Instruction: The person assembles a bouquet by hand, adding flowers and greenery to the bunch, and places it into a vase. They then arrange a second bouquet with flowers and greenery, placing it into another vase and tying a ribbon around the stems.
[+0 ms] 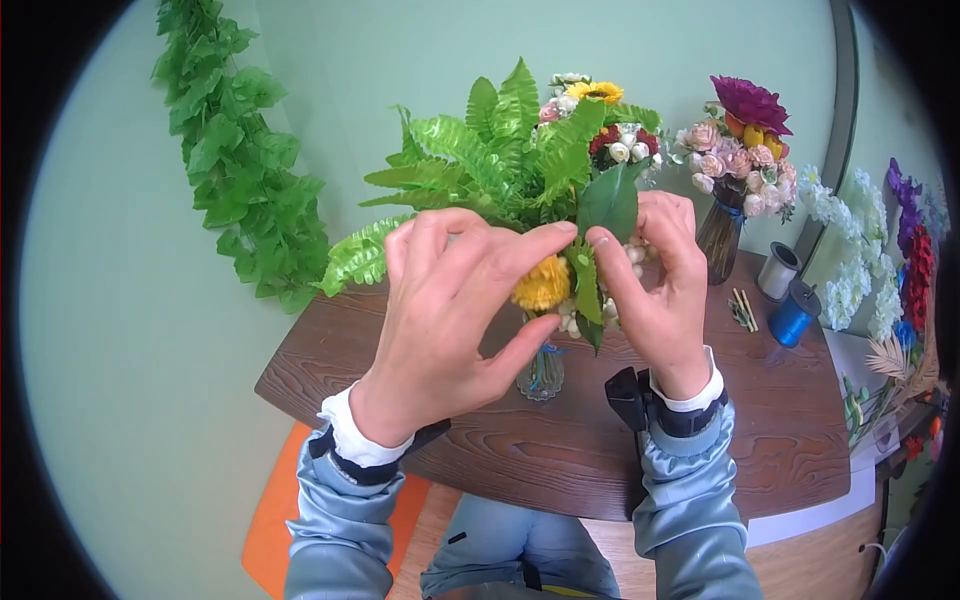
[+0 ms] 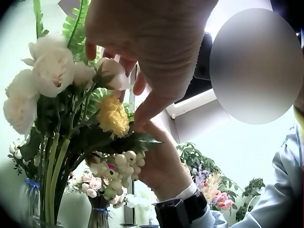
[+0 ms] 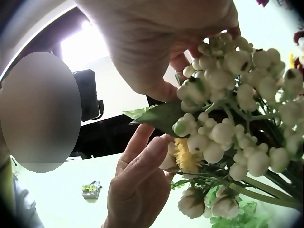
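A bouquet with green fern fronds (image 1: 500,150), a yellow flower (image 1: 541,284), white berries (image 3: 259,164) and pale roses (image 2: 54,71) stands in a glass vase (image 1: 541,376). My left hand (image 1: 440,305) is at its left front, thumb and index finger apart around the yellow flower (image 2: 113,117), index tip by a dark green leaf (image 1: 608,205). My right hand (image 1: 665,290) is at the right, thumb tip against the leaf's lower edge and bent fingers by its right side. In the right wrist view the berries partly hide those fingers.
Behind stand more bouquets, one in a tall vase (image 1: 718,240) at the right. A silver spool (image 1: 779,271), a blue spool (image 1: 795,312) and short stem pieces (image 1: 743,310) lie on the brown table (image 1: 760,420). A leafy garland (image 1: 240,170) hangs at the left.
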{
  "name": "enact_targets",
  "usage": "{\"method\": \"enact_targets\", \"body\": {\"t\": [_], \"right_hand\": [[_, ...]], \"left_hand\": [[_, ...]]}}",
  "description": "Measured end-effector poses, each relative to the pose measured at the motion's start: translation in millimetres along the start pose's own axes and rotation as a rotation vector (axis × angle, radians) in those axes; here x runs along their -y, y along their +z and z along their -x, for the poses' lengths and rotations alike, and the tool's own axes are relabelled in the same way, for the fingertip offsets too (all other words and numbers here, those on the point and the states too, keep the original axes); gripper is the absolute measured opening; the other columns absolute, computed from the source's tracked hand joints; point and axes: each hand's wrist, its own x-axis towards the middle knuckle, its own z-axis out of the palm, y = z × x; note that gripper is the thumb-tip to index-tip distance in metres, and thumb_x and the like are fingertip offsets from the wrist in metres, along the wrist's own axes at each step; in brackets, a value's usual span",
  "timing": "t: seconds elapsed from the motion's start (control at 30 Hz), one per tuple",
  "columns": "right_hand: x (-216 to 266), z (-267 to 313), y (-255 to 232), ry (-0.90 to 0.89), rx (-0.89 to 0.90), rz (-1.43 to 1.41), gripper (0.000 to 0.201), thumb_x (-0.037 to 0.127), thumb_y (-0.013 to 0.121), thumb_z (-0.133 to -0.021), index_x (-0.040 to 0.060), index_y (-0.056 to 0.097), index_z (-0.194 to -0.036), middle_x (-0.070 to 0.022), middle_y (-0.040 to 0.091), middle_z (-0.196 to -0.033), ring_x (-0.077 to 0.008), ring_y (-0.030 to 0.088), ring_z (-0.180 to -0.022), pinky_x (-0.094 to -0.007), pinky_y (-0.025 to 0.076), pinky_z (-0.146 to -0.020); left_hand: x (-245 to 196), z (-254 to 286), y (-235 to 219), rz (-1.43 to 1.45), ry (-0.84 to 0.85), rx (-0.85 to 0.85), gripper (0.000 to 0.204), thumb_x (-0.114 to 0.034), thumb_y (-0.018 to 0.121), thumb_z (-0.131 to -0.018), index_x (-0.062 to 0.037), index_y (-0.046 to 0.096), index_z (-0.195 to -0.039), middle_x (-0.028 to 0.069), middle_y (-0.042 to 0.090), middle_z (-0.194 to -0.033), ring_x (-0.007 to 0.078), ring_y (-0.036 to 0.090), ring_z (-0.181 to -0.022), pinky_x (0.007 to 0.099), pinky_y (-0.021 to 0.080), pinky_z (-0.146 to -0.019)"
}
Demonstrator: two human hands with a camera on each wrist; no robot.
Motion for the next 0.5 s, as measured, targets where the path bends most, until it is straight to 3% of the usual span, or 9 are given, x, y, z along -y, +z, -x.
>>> {"method": "enact_targets", "body": {"t": [0.17,0.23,0.5], "right_hand": [[2.1,-0.9,0.3,-0.007,-0.008,-0.018,0.014,0.006,0.067,-0.072,0.001,0.056,-0.079,-0.0068,0.053,-0.078,-0.0236,0.042,-0.082,-0.0338,0.036,-0.075],[1.9,-0.8,0.2,0.002,-0.004,-0.017,0.014,0.006,0.067,-0.072,0.001,0.057,-0.079,-0.0069,0.054,-0.079,-0.0236,0.043,-0.083,-0.0337,0.036,-0.076],[0.0,-0.4,0.1,0.003,-0.01,-0.013,0.02,0.005,0.069,-0.071,0.0005,0.049,-0.074,-0.0079,0.052,-0.078,-0.0242,0.042,-0.082,-0.034,0.036,-0.075]], "left_hand": [[2.9,1.5,-3.0,0.03,-0.015,-0.064,0.066,-0.008,0.076,-0.061,-0.009,0.052,-0.123,0.0061,0.059,-0.103,0.0268,0.048,-0.098,0.0382,0.034,-0.089],[2.4,2.3,-3.4,-0.008,-0.095,-0.037,0.067,-0.007,0.076,-0.062,-0.008,0.05,-0.124,0.0079,0.057,-0.107,0.0287,0.047,-0.101,0.0408,0.033,-0.094],[8.1,-1.3,-2.8,-0.025,-0.129,-0.039,0.059,-0.004,0.071,-0.066,-0.0059,0.051,-0.122,0.0089,0.058,-0.105,0.0285,0.048,-0.1,0.0388,0.036,-0.091]]}}
